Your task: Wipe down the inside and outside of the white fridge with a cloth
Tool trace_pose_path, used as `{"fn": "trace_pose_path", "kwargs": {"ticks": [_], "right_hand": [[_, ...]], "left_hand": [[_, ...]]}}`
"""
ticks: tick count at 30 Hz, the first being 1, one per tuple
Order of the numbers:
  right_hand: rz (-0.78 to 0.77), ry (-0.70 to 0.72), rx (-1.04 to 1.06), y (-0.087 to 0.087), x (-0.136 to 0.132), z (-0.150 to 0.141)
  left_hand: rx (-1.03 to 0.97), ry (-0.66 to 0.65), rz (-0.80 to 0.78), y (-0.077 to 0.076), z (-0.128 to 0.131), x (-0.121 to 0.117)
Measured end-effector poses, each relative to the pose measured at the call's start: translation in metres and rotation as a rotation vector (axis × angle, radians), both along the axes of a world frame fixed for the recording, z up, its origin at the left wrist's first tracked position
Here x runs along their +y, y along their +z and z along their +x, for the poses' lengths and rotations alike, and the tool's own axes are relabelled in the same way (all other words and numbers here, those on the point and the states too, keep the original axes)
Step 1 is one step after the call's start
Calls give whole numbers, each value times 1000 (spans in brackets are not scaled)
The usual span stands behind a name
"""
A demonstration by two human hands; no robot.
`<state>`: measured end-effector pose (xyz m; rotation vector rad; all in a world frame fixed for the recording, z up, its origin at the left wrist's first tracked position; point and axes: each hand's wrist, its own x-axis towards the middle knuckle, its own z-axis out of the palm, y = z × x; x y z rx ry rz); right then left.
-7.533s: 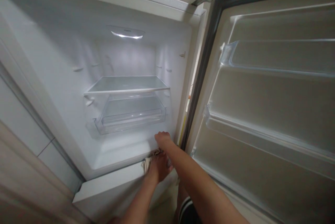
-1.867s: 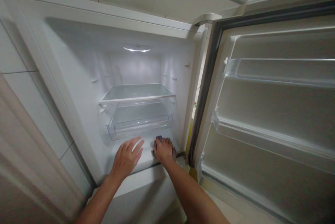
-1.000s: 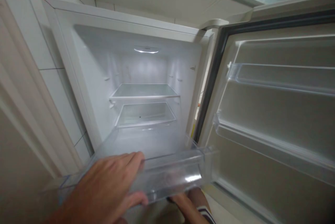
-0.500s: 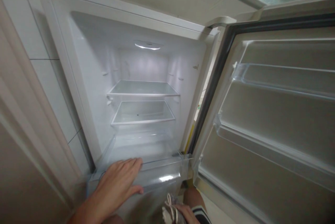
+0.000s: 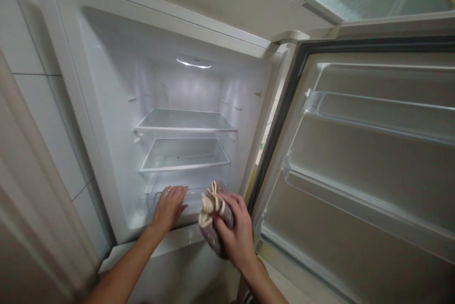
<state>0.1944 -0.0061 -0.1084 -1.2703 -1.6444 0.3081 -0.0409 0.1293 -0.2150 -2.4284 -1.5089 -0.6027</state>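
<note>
My right hand (image 5: 237, 230) is closed around a bunched grey-brown cloth (image 5: 213, 235) with cream edges, held in front of the fridge opening. My left hand (image 5: 171, 207) is at the front of a clear plastic drawer (image 5: 194, 196), its fingers over the upper rim and the thumb on the near side. The drawer sits low in the white fridge (image 5: 110, 119), under the lower glass shelf (image 5: 188, 152). The cloth and right hand hide the drawer's right part. A small dark speck shows at the lower shelf.
The open fridge door (image 5: 373, 166) stands to the right, with clear door racks (image 5: 377, 114). An upper glass shelf (image 5: 185, 119) spans the fridge under a lit lamp (image 5: 194, 63). A white ledge (image 5: 156, 252) juts out below. A tiled wall (image 5: 46, 119) runs close along the left.
The clear drawer, pulled out toward me a second ago, has moved back into the fridge with my left hand on it. My right hand has risen from below with the cloth.
</note>
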Motion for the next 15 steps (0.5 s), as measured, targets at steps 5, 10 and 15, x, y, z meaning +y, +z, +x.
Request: {"fn": "trace_pose_path", "kwargs": {"ticks": [5,10,15], "right_hand": [[21,-172,-275,70,132,-34],[-260,-6,-693,66,244,-50],[-297,59,-786,50,312,-38]], "left_hand": [[-3,-207,62,-59,-18,-28],[88,-273,183,-103,-58,-48],[121,-270,144,-121,-64,-42]]}}
